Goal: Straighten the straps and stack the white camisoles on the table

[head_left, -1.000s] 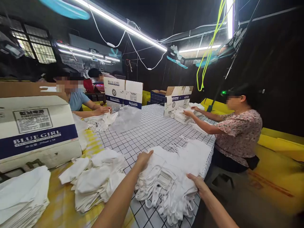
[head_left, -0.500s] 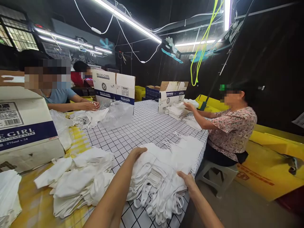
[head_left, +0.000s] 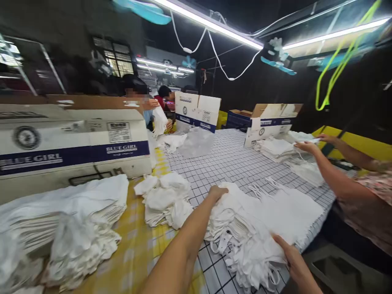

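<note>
A thick pile of white cloth bags with strap handles (head_left: 254, 228) lies in front of me on the black-and-white grid tablecloth (head_left: 226, 163). My left hand (head_left: 217, 192) rests on the pile's far left corner, fingers curled over the fabric. My right hand (head_left: 289, 255) grips the pile's near right edge, fingers closed into the cloth. A loose heap of crumpled white bags (head_left: 165, 198) sits just left of my left arm.
A large BLUE GIRL carton (head_left: 73, 143) stands at left, stacked white bags (head_left: 64, 220) before it. More cartons (head_left: 197, 110) (head_left: 269, 120) stand at the far end. A person's arms (head_left: 333, 175) work on stacks at right; other people sit far left.
The view has swung left, bringing the big carton and left stacks into frame. My hands stay on the same pile, the right one now clutching its near edge.
</note>
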`<move>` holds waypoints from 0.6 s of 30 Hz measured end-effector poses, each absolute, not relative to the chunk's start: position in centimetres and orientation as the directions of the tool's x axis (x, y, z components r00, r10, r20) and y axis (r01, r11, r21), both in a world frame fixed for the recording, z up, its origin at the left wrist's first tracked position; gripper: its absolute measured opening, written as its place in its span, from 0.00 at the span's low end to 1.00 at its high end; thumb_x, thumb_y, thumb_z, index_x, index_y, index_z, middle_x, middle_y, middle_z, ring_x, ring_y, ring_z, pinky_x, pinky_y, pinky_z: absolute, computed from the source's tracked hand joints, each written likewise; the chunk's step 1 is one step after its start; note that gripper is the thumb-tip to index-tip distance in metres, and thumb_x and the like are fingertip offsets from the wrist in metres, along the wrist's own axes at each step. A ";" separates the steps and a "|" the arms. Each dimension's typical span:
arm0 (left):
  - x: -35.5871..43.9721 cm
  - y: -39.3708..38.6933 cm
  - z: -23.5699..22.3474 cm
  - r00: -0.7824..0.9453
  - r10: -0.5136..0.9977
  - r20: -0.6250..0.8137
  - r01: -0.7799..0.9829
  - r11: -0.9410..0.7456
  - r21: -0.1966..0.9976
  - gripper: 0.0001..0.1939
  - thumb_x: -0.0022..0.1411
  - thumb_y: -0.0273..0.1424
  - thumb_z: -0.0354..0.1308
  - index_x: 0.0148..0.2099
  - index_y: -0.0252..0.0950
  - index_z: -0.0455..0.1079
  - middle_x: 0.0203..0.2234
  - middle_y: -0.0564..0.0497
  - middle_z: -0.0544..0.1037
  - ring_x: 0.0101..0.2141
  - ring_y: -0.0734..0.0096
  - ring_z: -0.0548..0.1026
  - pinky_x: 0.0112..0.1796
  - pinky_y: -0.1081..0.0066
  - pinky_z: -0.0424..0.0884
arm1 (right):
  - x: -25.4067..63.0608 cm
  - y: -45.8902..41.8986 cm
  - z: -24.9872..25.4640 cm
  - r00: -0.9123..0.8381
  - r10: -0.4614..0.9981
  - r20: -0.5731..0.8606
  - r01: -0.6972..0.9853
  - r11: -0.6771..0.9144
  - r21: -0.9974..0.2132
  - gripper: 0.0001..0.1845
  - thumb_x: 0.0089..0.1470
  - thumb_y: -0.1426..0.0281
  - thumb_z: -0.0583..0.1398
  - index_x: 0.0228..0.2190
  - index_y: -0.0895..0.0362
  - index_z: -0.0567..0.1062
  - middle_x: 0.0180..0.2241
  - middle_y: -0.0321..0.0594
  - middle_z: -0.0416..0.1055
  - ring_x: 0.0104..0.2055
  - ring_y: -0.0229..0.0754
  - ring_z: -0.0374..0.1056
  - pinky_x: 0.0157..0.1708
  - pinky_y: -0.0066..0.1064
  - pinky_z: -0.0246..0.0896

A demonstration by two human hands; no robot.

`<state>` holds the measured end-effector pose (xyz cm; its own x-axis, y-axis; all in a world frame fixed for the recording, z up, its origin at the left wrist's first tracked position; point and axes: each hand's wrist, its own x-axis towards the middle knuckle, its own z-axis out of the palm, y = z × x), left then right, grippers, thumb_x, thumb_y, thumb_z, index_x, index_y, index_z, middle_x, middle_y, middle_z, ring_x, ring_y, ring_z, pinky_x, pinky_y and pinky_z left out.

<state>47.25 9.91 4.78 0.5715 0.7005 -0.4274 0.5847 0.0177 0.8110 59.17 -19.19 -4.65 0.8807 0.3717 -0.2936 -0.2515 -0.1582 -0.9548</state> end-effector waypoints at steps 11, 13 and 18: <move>40.8 4.7 8.7 0.543 0.839 -0.035 0.150 -0.056 0.987 0.25 0.40 0.40 0.69 0.40 0.34 0.71 0.36 0.46 0.77 0.41 0.57 0.72 0.43 0.63 0.66 | 57.2 -20.2 -1.0 0.820 0.474 -0.321 -0.296 -0.130 -0.946 0.28 0.35 0.58 0.67 0.40 0.54 0.73 0.47 0.45 0.72 0.56 0.58 0.60 0.53 0.40 0.63; 37.9 4.6 9.4 0.496 0.868 -0.007 0.052 -0.022 0.998 0.26 0.40 0.42 0.68 0.40 0.35 0.71 0.37 0.46 0.78 0.40 0.57 0.73 0.42 0.64 0.66 | 55.9 -19.7 1.3 0.814 0.516 -0.267 -0.242 -0.115 -0.963 0.35 0.33 0.60 0.68 0.46 0.56 0.71 0.48 0.45 0.72 0.55 0.59 0.61 0.54 0.41 0.61; 28.9 4.4 11.0 0.403 0.915 -0.019 -0.238 0.125 0.963 0.27 0.44 0.41 0.66 0.46 0.35 0.69 0.40 0.45 0.78 0.40 0.61 0.75 0.40 0.66 0.69 | 50.3 -17.0 8.9 0.759 0.645 -0.088 -0.064 -0.060 -0.996 0.43 0.34 0.62 0.68 0.53 0.58 0.65 0.50 0.48 0.70 0.53 0.58 0.64 0.47 0.40 0.67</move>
<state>28.91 4.42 11.02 0.4027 0.9151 -0.0193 -0.2376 0.1249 0.9633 50.34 -17.03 8.91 0.7591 0.6451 -0.0876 -0.0640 -0.0599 -0.9962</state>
